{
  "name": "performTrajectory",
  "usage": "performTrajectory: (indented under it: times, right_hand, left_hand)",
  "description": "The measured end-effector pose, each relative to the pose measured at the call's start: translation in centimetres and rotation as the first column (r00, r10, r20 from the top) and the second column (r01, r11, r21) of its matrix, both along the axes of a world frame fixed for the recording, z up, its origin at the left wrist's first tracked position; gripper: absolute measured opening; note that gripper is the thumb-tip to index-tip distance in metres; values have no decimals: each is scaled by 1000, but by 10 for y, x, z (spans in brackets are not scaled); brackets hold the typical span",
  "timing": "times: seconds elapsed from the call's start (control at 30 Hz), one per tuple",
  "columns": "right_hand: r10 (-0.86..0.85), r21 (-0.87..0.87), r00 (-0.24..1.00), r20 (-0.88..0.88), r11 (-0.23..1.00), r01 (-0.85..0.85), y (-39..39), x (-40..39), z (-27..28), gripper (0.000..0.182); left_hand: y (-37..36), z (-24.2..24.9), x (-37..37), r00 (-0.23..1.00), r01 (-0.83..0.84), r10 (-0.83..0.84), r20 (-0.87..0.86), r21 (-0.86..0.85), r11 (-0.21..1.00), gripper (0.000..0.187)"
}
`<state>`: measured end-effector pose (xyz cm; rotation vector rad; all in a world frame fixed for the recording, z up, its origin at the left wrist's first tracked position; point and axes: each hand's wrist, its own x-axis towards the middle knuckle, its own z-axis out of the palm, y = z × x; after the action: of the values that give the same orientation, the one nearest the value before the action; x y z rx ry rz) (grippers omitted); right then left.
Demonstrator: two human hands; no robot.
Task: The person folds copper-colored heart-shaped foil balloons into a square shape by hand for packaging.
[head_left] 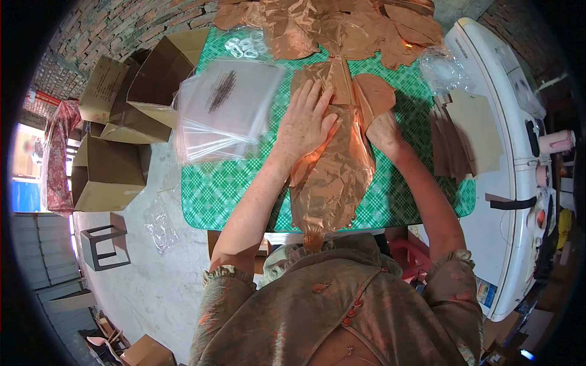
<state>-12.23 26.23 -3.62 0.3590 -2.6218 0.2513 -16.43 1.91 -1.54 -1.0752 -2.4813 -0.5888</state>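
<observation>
Directly under the person's left hand (305,116) lies a long, shiny, copper-coloured foil piece (332,168), spread on a green-and-white checked tablecloth (210,189). This hand is open, palm down, with its fingers somewhat apart, and it grips nothing; it rests on the upper part of the foil. To the right of it, the right hand (384,131) is bent at the lower edge of a rounded, copper-coloured foil flap (375,96). Its fingertips are hidden, so I cannot tell whether they pinch the flap or only touch it. Nearer to the body than both hands, the foil is wrinkled, and its narrow tail (314,238) reaches the near edge of the cloth.

It seems to me that the step is to lay the foil flat and bring its side inward. For this, the left hand should act as a soft weight just beside the fold, while the right hand guides the flap slowly. Stroking with flat fingers, not with nails, would be wise, because such thin foil probably creases easily. The stack of clear plastic sheets (247,113), just left of the left hand, looks slippery and should better not be pushed.
</observation>
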Motion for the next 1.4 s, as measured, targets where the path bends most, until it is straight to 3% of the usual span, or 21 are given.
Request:
performTrajectory:
  times: [0.1, 0.3, 0.6, 0.8, 0.9, 1.0, 1.13, 1.23, 1.4]
  right_hand:
    - [4, 48, 999, 48, 999, -7, -3, -4, 6, 45]
    - [55, -9, 998, -26, 998, -55, -11, -6, 3, 41]
    - [41, 190, 999, -14, 981, -37, -26, 0, 13, 49]
    - [5, 13, 995, 100, 1000, -6, -35, -2, 16, 49]
    - [-52, 5, 977, 208, 999, 52, -37, -3, 17, 51]
    - [-42, -106, 994, 104, 993, 53, -38, -6, 13, 51]
    - [145, -377, 990, 2, 917, -133, -22, 2, 30, 49]
    - [124, -310, 985, -118, 938, -155, 0, 7, 19, 48]
    - [62, 15, 997, -53, 998, -61, 9, 21, 9, 49]
  left_hand:
    - [0, 0, 1, 1000, -5, 5, -8, -16, 1000, 58]
    - [0, -1, 0, 1000, -2, 1, -3, -23, 1000, 55]
    - [-1, -2, 0, 1000, 9, -9, -17, -10, 1000, 51]
    - [-1, 0, 0, 1000, 18, -18, -8, -35, 999, 54]
    - [-1, -5, -3, 999, 5, -7, -39, -72, 997, 54]
    - [-2, -8, -4, 1000, 6, -8, -27, -70, 998, 55]
    - [-1, -8, -3, 999, -13, 10, -33, -96, 995, 55]
    - [0, -7, -2, 1000, -5, 5, -11, -65, 998, 55]
    - [0, -8, -4, 1000, -16, 16, 0, -113, 993, 54]
